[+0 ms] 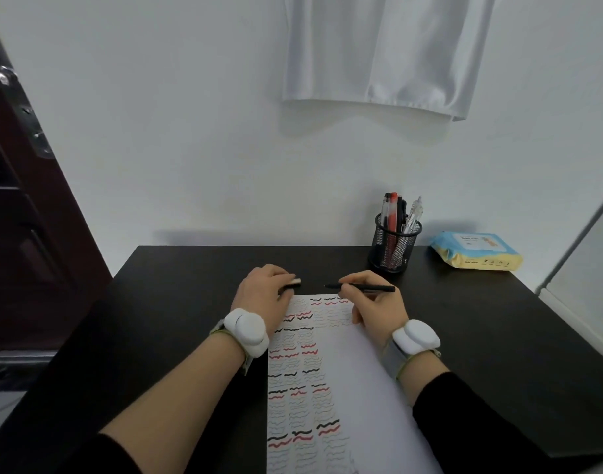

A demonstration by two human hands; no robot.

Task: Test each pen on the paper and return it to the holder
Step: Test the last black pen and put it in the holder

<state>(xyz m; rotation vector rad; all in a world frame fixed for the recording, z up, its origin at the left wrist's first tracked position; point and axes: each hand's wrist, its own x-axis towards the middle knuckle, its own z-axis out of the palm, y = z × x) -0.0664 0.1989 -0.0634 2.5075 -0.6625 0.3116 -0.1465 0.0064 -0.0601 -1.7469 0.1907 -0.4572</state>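
Black pen (361,287) uncapped in right hand (371,302), cap (292,283) in left hand (264,290), wipes pack (476,250) label unreadable

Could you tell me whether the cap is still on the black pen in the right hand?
No: the black pen in the right hand shows its bare tip, while the left hand holds the cap apart from it.

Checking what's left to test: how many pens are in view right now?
At least 4: one black pen in the right hand, uncapped, its cap in the left hand; about three in the mesh holder, red, dark and clear. More may be hidden.
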